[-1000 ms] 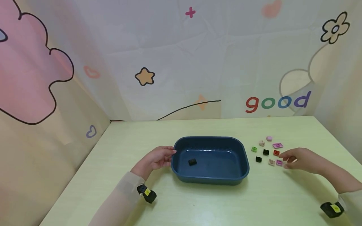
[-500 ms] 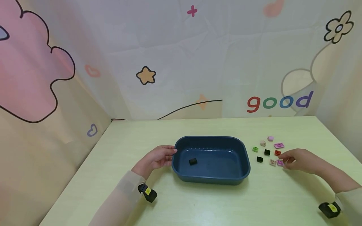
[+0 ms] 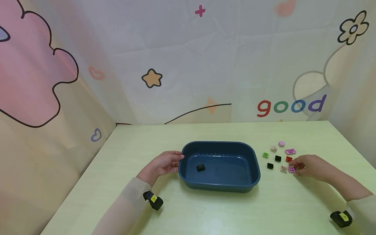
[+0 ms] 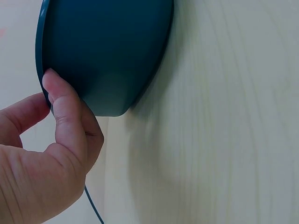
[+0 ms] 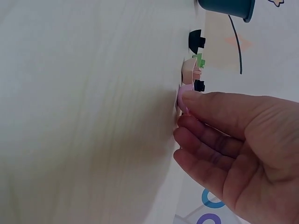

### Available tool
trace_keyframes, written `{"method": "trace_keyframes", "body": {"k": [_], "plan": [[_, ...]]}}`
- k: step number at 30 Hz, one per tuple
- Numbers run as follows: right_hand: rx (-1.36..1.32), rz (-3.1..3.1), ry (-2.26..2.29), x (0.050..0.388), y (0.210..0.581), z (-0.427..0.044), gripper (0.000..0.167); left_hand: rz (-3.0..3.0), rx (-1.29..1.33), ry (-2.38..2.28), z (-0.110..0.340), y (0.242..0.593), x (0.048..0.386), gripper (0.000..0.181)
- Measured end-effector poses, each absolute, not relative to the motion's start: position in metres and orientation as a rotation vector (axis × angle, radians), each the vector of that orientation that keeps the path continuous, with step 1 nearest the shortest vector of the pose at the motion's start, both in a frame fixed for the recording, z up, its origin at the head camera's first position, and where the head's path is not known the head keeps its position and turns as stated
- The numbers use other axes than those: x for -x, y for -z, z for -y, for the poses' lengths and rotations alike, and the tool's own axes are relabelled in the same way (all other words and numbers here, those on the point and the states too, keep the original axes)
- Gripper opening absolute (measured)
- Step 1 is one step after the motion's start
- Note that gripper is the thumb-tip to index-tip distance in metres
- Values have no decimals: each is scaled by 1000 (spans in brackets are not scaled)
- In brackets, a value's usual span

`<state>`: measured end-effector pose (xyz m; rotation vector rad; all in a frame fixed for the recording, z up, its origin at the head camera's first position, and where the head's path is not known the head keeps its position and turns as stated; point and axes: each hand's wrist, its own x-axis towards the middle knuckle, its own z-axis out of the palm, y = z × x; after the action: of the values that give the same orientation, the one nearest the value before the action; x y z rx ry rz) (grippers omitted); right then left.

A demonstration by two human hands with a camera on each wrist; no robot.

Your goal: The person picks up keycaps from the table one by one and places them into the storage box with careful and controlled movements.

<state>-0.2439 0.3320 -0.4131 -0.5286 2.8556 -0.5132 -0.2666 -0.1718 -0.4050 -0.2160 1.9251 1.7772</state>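
Note:
My left hand [image 3: 166,164] grips the left rim of a dark blue tray [image 3: 218,188]; the left wrist view has thumb and fingers on either side of its edge [image 4: 40,51]. A black brick [image 3: 200,167] lies inside the tray, toward the left. Over at the right, my right hand [image 3: 312,168] has thumb and fingertips at a purple brick [image 3: 291,169], which stays on the table. In the right wrist view the thumb touches this brick [image 5: 185,99], and the other fingers are bent below it. Beside it sit a beige brick [image 3: 283,169] and a red brick [image 3: 289,159].
Between tray and right hand lie two black bricks [image 3: 277,158] [image 3: 270,166] and a green brick [image 3: 265,155]. Farther back are a pale brick [image 3: 274,149], a light pink one [image 3: 281,143] and a flat purple one [image 3: 290,151]. A printed curtain [image 3: 182,65] stands behind the table.
My right hand has moved slightly in against the purple brick. The left hand keeps its grip on the tray, and the whole view has shifted a little.

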Motion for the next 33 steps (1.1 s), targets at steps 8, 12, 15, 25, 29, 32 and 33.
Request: {"method": "trace_keyframes", "body": {"k": [8, 12, 15, 25, 29, 32, 33], "plan": [[527, -2857, 518, 244, 414, -330, 24, -1930, 236, -1775, 171, 405, 266, 28], [531, -2865, 521, 244, 414, -330, 22, -1925, 221, -1779, 172, 405, 267, 27], [540, -2871, 524, 244, 414, -330, 21, -1922, 214, -1783, 172, 406, 267, 28], [552, -2874, 505, 244, 413, -331, 19, -1922, 223, -1782, 172, 405, 267, 26], [546, -2860, 485, 245, 412, -332, 20, -1918, 221, -1785, 172, 406, 267, 26], [551, -2855, 485, 245, 412, -333, 22, -1916, 220, -1786, 171, 405, 267, 27], [549, -2864, 478, 245, 412, -334, 22, -1917, 219, -1785, 171, 405, 267, 27]]}}
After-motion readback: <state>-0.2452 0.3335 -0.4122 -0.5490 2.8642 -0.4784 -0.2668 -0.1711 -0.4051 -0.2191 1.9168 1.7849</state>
